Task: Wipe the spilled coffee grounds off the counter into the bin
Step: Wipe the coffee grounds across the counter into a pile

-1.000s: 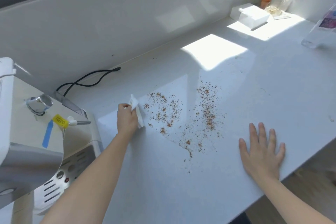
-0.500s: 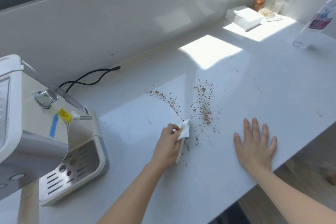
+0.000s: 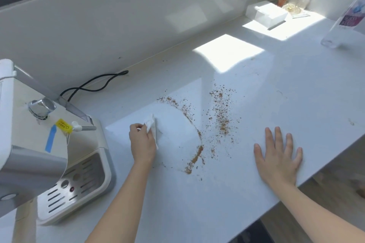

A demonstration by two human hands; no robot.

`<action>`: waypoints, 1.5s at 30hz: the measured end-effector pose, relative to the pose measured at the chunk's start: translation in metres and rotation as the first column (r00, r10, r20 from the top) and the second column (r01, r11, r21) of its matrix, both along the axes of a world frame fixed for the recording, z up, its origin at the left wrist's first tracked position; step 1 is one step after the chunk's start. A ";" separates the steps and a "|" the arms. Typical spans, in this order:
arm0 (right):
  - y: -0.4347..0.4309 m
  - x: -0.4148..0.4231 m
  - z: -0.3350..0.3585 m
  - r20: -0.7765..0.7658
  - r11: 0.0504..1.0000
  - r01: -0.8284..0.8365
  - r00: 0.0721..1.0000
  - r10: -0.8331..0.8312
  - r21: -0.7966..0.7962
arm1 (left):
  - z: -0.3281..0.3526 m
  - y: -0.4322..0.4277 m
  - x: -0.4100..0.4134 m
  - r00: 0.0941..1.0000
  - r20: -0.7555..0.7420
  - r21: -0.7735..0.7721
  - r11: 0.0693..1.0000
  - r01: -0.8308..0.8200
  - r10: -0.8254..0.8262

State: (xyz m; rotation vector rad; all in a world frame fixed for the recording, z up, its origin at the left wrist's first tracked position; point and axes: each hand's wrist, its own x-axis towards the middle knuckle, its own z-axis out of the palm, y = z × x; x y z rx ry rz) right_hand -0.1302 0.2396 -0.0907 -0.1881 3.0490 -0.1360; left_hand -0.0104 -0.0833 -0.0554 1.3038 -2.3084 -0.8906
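We judge the sweep should start beyond the far arc of coffee grounds (image 3: 221, 120) and drag toward the counter (image 3: 197, 203) edge at five o'clock, with the paper towel (image 3: 151, 127) pressed flat so nothing slips under. Our left hand (image 3: 143, 144) pinches the folded towel in curled fingers, at nine o'clock of the spill. Our right hand (image 3: 279, 158) lies flat with fingers spread, at three o'clock. The grounds are brown crumbs: a thin curved ridge, a denser heap at its near end, and loose scatter beyond. No bin shows.

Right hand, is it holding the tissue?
No, the right hand lies flat on the counter; the left hand grips the tissue.
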 end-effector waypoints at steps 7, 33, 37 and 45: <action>-0.002 0.000 0.003 0.001 1.000 -0.006 1.000 0.006 0.006 | 0.001 0.051 -0.001 0.913 0.096 -0.168 0.897 0.408 -0.398; -0.002 -0.002 0.007 0.047 0.999 -0.032 0.998 0.033 -0.013 | 0.002 0.121 0.043 0.906 0.254 -0.181 0.904 0.388 -0.338; -0.002 -0.001 0.011 0.054 0.999 -0.038 0.998 0.039 -0.026 | 0.010 0.118 0.046 0.968 0.051 -0.043 0.968 0.248 -0.246; -0.001 -0.001 0.010 0.047 0.998 -0.049 0.998 0.051 -0.045 | 0.005 0.078 0.087 0.997 0.050 -0.066 0.996 -0.064 0.067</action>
